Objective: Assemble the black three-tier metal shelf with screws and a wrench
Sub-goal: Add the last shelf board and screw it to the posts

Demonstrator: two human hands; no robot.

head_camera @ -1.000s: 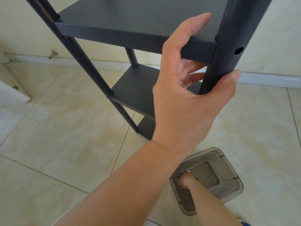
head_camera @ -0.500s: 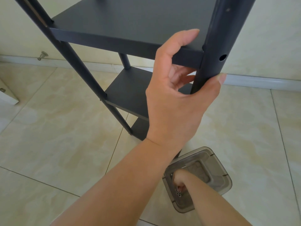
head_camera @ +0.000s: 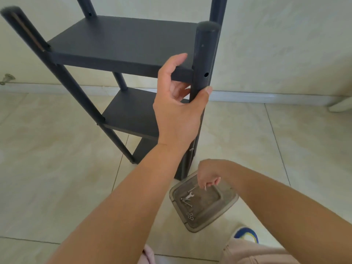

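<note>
The black three-tier metal shelf (head_camera: pixel 118 42) stands upright on the tiled floor. My left hand (head_camera: pixel 179 109) grips its near right post (head_camera: pixel 204 60), thumb on the post just below an empty screw hole (head_camera: pixel 206 74), fingers under the top tier. My right hand (head_camera: pixel 208 175) hovers over a clear plastic tray (head_camera: pixel 215 212) on the floor and pinches a screw (head_camera: pixel 205 187) between its fingertips. In the tray lie a small wrench (head_camera: pixel 189 196), a few loose screws (head_camera: pixel 186 202) and several nuts (head_camera: pixel 190 216).
A white baseboard (head_camera: pixel 266 97) runs along the wall behind the shelf. A metal door stop (head_camera: pixel 6 79) sticks out at the far left. My shoe (head_camera: pixel 246 233) and trouser leg sit at the bottom right. Open floor tiles lie to the left.
My right hand has lifted out of the tray with a screw pinched in its fingers. The view has pulled back and up, so the shelf's post tops now show. My left hand keeps its grip.
</note>
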